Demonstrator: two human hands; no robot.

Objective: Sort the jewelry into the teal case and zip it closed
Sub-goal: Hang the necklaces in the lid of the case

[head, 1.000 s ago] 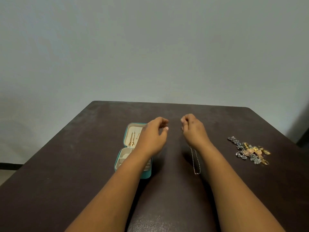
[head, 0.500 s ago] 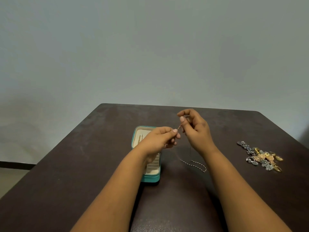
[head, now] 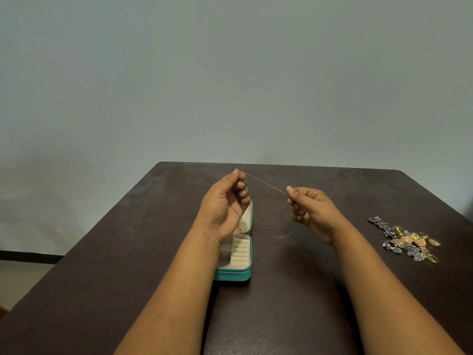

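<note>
Two bare forearms reach forward over a dark bench (head: pixel 143 242). The left hand (head: pixel 225 203) is raised, palm turned inward, its fingers curled and pinching one end of a thin chain (head: pixel 266 185). The right hand (head: pixel 311 210), lower and nearer the right edge, pinches the chain's other end, pulling it taut between them. Under the left hand the teal case (head: pixel 236 262) lies open near the bench's middle. A pile of jewelry (head: pixel 407 240) sits by the right edge.
</note>
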